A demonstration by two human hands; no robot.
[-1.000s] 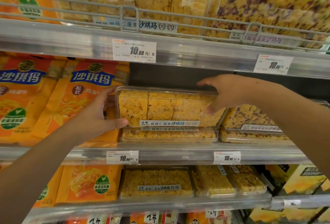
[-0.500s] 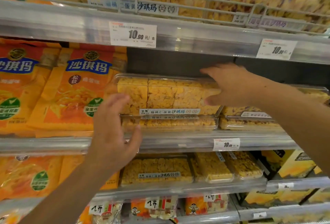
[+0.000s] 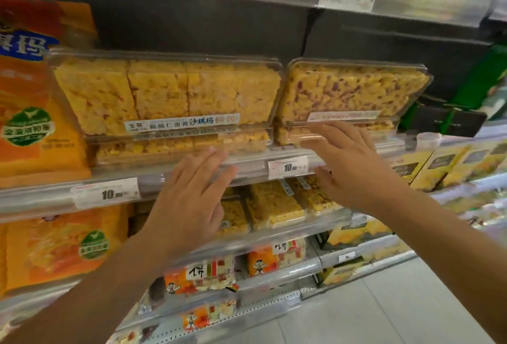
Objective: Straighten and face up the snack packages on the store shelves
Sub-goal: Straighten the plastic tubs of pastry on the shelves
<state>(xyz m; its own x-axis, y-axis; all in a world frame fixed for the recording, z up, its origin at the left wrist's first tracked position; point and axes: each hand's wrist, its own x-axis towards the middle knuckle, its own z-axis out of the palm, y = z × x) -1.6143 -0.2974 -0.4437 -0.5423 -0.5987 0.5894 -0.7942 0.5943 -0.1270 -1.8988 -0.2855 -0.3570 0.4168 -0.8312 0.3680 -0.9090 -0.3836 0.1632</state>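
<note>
A clear tray of yellow snack squares (image 3: pixel 167 96) leans face-out on the middle shelf, resting on a flat tray (image 3: pixel 181 146) below it. To its right a clear tray with purple-flecked squares (image 3: pixel 354 91) leans on another flat tray (image 3: pixel 337 132). My left hand (image 3: pixel 192 201) hovers with fingers spread in front of the shelf edge (image 3: pixel 247 168), holding nothing. My right hand (image 3: pixel 348 159) is spread too, its fingertips at the front of the lower right tray; contact is unclear.
Orange snack bags (image 3: pixel 35 107) stand at the left of the same shelf, and more (image 3: pixel 63 245) below. Lower shelves hold clear trays (image 3: pixel 274 203) and small red-and-white packs (image 3: pixel 203 275). Price tags (image 3: pixel 288 166) hang on the rails. Grey floor (image 3: pixel 384 302) shows at bottom right.
Both hands have come off the yellow tray and dropped to the shelf edge; the right hand moved right toward the purple-flecked trays. The view has shifted right and closer.
</note>
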